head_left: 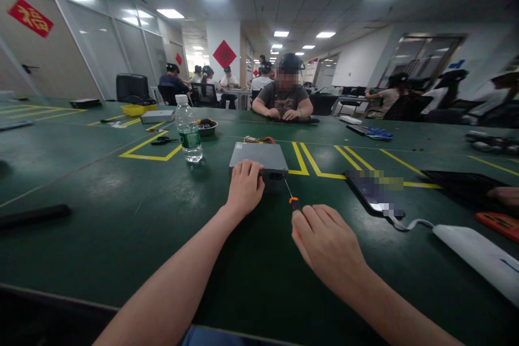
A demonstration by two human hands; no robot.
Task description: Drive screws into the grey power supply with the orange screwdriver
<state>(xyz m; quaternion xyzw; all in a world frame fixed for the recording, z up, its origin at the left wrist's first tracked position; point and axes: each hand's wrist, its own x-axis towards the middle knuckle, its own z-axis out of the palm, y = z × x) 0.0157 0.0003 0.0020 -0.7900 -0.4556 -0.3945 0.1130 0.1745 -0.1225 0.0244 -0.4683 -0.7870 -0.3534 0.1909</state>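
Note:
A grey metal computer power supply [261, 155] lies on the green table in front of me, its socket side facing me. Bundled coloured cables [259, 139] show behind it. My left hand [245, 186] grips the box at its near left edge, fingers curled over the top and front. In my right hand [326, 235] is a screwdriver [294, 203] with an orange and black handle, held in closed fingers. Its thin shaft points up and left, with the tip at the lower right corner of the box's near face; whether it sits in a screw is too small to tell.
Left of the box stands a water bottle [188, 132], with a metal bowl [207, 127] behind it. A phone [373, 194] with a white cable and a white power bank [478, 257] lie at right. Across the table [133, 275] sits a person [284, 94].

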